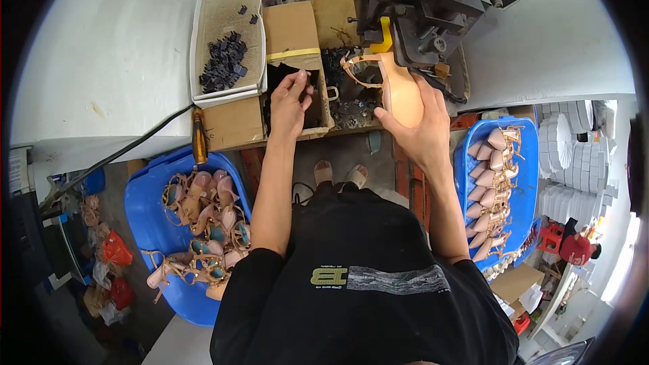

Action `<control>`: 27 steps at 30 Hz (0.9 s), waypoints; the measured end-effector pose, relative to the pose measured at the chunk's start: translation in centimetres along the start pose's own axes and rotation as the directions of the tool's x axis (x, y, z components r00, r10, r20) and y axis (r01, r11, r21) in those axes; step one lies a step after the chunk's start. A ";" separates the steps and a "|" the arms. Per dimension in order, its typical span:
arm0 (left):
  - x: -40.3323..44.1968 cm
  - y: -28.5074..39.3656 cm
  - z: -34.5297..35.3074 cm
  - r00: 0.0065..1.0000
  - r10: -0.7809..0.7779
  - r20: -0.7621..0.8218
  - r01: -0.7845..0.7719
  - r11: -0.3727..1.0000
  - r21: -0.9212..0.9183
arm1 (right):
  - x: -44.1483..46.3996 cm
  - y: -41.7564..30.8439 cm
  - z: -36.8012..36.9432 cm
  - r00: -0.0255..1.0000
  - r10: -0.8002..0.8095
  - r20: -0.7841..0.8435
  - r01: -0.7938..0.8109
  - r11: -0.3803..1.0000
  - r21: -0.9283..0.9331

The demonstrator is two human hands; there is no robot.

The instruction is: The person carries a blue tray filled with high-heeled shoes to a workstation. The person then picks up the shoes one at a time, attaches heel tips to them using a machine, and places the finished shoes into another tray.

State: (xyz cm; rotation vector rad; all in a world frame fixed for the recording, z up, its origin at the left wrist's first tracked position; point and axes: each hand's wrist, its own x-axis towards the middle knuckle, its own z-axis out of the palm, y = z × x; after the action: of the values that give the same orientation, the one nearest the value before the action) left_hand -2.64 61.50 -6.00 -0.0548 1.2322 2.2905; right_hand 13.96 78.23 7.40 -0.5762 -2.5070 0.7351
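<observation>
My right hand [424, 128] grips a tan and pink strappy high-heeled shoe [401, 94], its thumb along one side and its fingers along the other. The shoe's heel end sits against the black metal machine [433, 13], beside a yellow part [384, 35]. A thin ankle strap [362, 81] with gold fittings loops out to the left. My left hand [291, 105] is held over an open cardboard box [291, 27], thumb and fingers pinched together. Whatever is between those fingertips is too small and dark to make out.
A white tray [197, 47] with many small black pieces [223, 61] stands at the left, above a yellow-handled screwdriver [199, 136]. Blue bins of shoes flank me: a left bin [145, 209] and a right bin [526, 196]. A person in red [576, 249] is far right.
</observation>
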 end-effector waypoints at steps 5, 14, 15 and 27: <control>-0.1 0.1 0.3 0.999 -0.033 -0.044 0.034 0.999 0.021 | 0.3 -0.6 -0.5 0.997 0.067 0.034 -0.069 0.995 0.076; 0.3 -0.2 -0.8 0.996 -0.023 -0.091 0.025 0.999 0.026 | 0.0 0.1 -0.3 0.999 0.052 0.008 -0.052 0.995 0.088; 0.4 -0.5 -0.9 0.996 -0.024 -0.089 0.028 0.999 0.037 | 0.0 0.0 -0.5 0.998 0.060 0.018 -0.061 0.994 0.089; 0.0 -0.1 -0.4 0.999 -0.042 -0.006 0.043 0.996 0.083 | -0.6 1.2 -1.3 0.984 0.091 0.151 -0.116 0.979 0.167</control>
State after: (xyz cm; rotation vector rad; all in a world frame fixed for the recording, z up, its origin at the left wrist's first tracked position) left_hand -2.73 61.26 -6.27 -0.0551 1.3149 2.2013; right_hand 15.44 79.32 7.51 -0.6150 -2.5212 1.0588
